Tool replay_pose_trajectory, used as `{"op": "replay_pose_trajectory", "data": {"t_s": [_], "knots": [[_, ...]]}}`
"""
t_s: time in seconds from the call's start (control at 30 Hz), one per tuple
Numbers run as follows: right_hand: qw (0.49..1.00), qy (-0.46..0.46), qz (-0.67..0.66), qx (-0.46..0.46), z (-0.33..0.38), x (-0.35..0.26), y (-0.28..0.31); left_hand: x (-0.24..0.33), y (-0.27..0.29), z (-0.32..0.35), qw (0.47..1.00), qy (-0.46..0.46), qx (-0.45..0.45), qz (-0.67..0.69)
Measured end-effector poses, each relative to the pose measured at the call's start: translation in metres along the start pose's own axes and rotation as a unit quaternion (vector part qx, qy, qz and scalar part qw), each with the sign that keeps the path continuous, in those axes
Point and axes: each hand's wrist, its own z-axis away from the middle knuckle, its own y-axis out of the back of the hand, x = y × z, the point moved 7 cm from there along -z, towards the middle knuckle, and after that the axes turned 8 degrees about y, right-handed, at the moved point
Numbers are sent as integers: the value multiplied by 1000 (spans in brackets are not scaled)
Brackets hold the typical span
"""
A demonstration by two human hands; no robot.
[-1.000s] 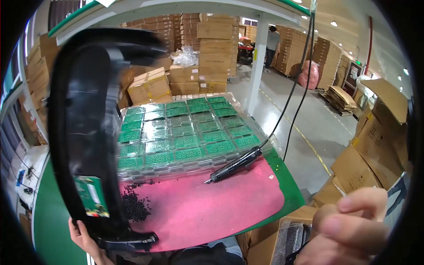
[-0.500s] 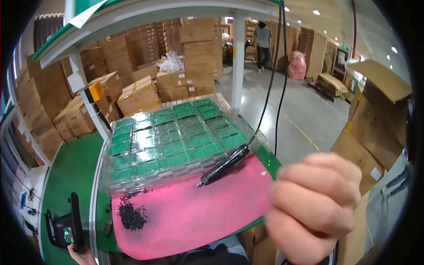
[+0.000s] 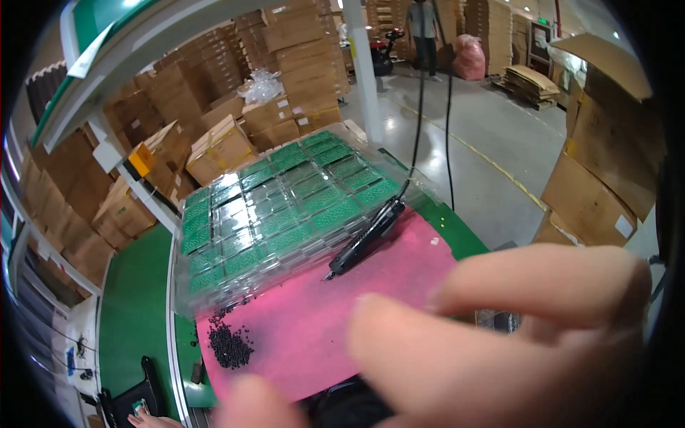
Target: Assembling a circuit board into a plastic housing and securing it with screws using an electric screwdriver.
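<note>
My right hand (image 3: 528, 342) is very close to the camera, blurred, its fingers apart and nothing visible between them. It covers the mat's right part. A blurred fingertip (image 3: 257, 406) rises from the lower edge; whose hand it belongs to is not clear. At the lower left, what appears to be my left hand (image 3: 148, 421) grips a black plastic housing (image 3: 135, 392) with a small green board in it, over the green belt. On the pink mat (image 3: 307, 328) lie a pile of small black parts (image 3: 230, 347) and a black electric screwdriver (image 3: 365, 239), its bit pointing left.
Clear trays of green circuit boards (image 3: 285, 207) stand behind the mat. A black cord (image 3: 417, 135) hangs down to the screwdriver. Cardboard boxes (image 3: 221, 146) are stacked beyond the bench, and an open carton (image 3: 606, 135) stands at right. A person (image 3: 422, 32) is in the far aisle.
My right hand has gone from a fist to spread fingers and come nearer the camera. The view has tilted. The black housing, with the hand on it, has shifted toward the lower edge.
</note>
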Motion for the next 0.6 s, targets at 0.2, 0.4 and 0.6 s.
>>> {"op": "replay_pose_trajectory", "data": {"t_s": [0.2, 0.4, 0.6], "knots": [[999, -47, 23, 8, 36, -24, 49, 113, -81, 70, 839, -348, -361, 210], [999, -32, -4, 7, 47, -28, 67, 174, -137, 189, 924, -31, -371, 86], [990, 117, 73, 21, 96, -48, 84, 203, -157, 353, 735, -28, -645, 206]]}}
